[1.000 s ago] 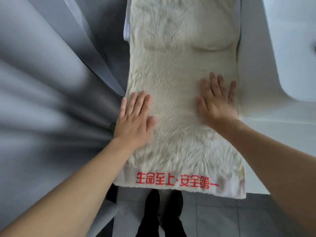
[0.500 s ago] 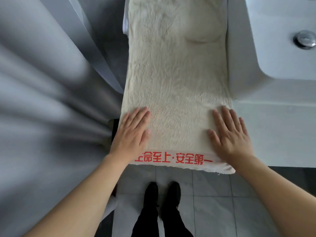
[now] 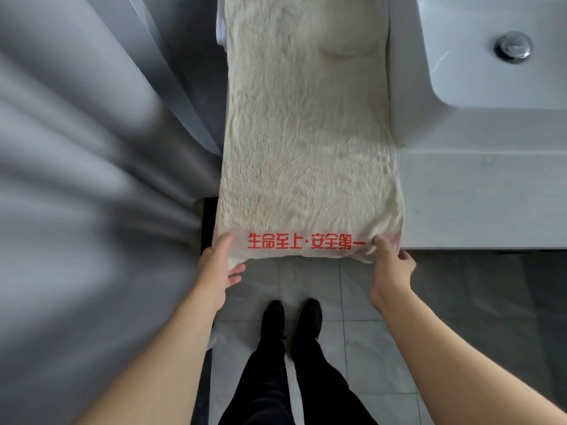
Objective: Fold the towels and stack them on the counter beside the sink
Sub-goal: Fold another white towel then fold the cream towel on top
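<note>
Now your left hand (image 3: 221, 265) and right hand (image 3: 389, 261) pinch the towel's (image 3: 306, 154) near corners; uneven lifting could skew the fold.

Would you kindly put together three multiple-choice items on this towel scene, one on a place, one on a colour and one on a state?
1. Where does the sink lie relative to the towel?
A. To its right
B. To its left
C. Under it

2. What colour is the lettering on the towel's near band?
A. Blue
B. Red
C. Black

3. What are the two hands doing?
A. Hanging free of the towel
B. Lying flat on the towel's middle
C. Pinching the towel's near corners

Answers:
1. A: the basin with its metal drain sits right of the towel.
2. B: the printed characters are red on a pale band.
3. C: the left hand and the right hand each have a thumb on top of a near corner and fingers below the edge.
</note>
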The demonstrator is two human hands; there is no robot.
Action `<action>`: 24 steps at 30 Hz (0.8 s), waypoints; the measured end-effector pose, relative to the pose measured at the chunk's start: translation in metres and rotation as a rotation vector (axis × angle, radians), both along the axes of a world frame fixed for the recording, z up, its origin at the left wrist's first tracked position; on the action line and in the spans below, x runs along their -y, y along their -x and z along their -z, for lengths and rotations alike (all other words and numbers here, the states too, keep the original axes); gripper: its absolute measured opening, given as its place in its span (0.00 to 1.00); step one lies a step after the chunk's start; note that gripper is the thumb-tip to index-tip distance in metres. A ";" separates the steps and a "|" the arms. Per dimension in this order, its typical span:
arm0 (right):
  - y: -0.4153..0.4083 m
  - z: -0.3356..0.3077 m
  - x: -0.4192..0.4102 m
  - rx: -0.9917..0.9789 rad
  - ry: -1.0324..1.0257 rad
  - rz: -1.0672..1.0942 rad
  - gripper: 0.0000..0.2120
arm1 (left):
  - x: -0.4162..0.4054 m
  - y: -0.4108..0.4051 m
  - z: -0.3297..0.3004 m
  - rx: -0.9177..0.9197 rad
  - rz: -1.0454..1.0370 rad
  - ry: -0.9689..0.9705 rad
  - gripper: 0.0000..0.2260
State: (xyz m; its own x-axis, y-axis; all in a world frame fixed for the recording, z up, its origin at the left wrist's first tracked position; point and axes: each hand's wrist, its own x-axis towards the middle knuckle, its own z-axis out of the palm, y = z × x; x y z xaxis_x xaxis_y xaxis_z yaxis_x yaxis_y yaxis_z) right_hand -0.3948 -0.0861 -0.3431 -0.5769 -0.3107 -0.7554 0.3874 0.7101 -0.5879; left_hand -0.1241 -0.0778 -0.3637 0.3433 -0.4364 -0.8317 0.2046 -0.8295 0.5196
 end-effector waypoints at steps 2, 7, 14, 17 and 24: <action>0.005 0.000 0.000 0.085 -0.077 -0.064 0.34 | 0.000 0.001 -0.001 0.032 -0.056 -0.029 0.25; 0.017 -0.024 0.007 0.115 -0.259 -0.187 0.26 | 0.008 0.008 -0.033 0.045 -0.159 -0.005 0.15; 0.038 -0.073 0.028 0.106 -0.146 -0.206 0.15 | 0.027 -0.004 -0.089 0.020 -0.129 0.108 0.11; 0.041 -0.090 0.042 0.137 -0.012 -0.121 0.11 | 0.035 -0.010 -0.105 -0.012 -0.130 0.197 0.07; 0.033 -0.135 0.106 0.322 0.258 0.134 0.06 | 0.092 -0.013 -0.140 -0.361 -0.267 0.452 0.19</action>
